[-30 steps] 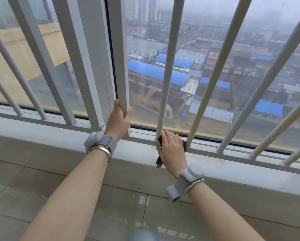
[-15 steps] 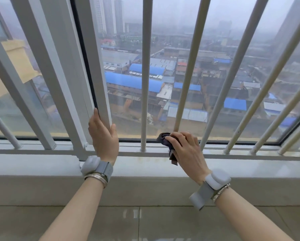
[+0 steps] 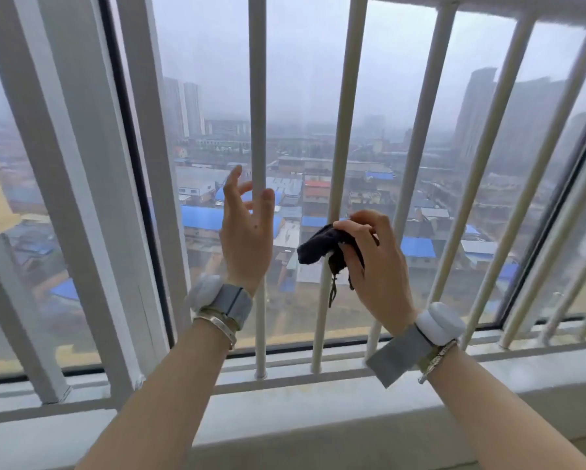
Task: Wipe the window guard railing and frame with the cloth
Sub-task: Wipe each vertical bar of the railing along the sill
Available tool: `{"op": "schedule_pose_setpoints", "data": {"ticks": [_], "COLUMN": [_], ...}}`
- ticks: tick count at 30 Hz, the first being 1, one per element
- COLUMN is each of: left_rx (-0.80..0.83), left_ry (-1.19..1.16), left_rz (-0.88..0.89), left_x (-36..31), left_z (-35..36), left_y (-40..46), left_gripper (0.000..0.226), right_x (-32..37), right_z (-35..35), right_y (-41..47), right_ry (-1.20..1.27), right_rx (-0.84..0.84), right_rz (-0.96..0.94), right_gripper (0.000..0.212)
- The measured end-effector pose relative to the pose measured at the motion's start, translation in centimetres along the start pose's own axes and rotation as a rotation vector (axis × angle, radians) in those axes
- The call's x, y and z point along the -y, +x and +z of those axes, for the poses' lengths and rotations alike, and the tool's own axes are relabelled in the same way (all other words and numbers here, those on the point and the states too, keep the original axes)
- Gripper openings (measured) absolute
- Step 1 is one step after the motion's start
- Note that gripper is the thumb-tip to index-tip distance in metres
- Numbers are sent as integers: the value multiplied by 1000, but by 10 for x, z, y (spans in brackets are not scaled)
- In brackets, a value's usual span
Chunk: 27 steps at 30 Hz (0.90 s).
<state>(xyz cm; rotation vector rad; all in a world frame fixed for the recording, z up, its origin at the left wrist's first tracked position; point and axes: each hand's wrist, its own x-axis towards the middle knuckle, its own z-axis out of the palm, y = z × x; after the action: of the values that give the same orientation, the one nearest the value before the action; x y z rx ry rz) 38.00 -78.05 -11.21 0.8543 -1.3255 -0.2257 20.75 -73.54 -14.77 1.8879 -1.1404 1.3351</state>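
A white window guard railing (image 3: pixel 347 106) of upright bars stands in front of the glass, fixed to a bottom rail (image 3: pixel 305 379). The white window frame post (image 3: pixel 91 184) rises at the left. My right hand (image 3: pixel 376 266) holds a dark cloth (image 3: pixel 322 247) bunched against one bar at mid height. My left hand (image 3: pixel 247 232) is raised with its fingers spread around the neighbouring bar to the left, and it holds nothing. Both wrists wear grey bands with white pods.
A pale sill ledge (image 3: pixel 285 432) runs below the bottom rail. More bars (image 3: pixel 508 157) slant away to the right, and a top rail (image 3: pixel 488 5) crosses the upper right. Behind the glass lie hazy city roofs.
My left hand let go of the frame post and rose, open, to a bar further right. My right hand slid the cloth up from the bar's foot to mid height. The view tilted upward.
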Motion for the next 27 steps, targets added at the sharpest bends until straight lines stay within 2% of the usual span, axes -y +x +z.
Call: {"op": "schedule_pose_setpoints", "data": {"ticks": [4, 6, 11, 14, 17, 21, 24, 27], "left_rx": [-5, -4, 7, 9, 21, 71, 103, 114], "left_ry": [-25, -19, -36, -48, -44, -12, -2, 29], "left_rz": [100, 127, 147, 137, 118, 95, 83, 78], "left_x": [-20, -19, -8, -8, -11, -14, -18, -22], "left_z": [14, 15, 13, 14, 13, 7, 1, -2], "left_y": [31, 39, 45, 46, 45, 45, 46, 48], "left_gripper": [40, 37, 32, 34, 34, 34, 31, 27], "right_x": [-1, 1, 7, 6, 10, 13, 11, 13], "right_z": [-11, -16, -12, -6, 2, 11, 3, -12], "right_y": [51, 78, 120, 118, 113, 116, 125, 150], "right_ry": [-164, -174, -156, -111, -28, 47, 50, 56], "right_rx": [-248, -308, -335, -337, -246, -156, -205, -345], "right_rz": [46, 78, 99, 120, 142, 155, 133, 120], "right_gripper": [19, 18, 29, 27, 29, 18, 19, 36]}}
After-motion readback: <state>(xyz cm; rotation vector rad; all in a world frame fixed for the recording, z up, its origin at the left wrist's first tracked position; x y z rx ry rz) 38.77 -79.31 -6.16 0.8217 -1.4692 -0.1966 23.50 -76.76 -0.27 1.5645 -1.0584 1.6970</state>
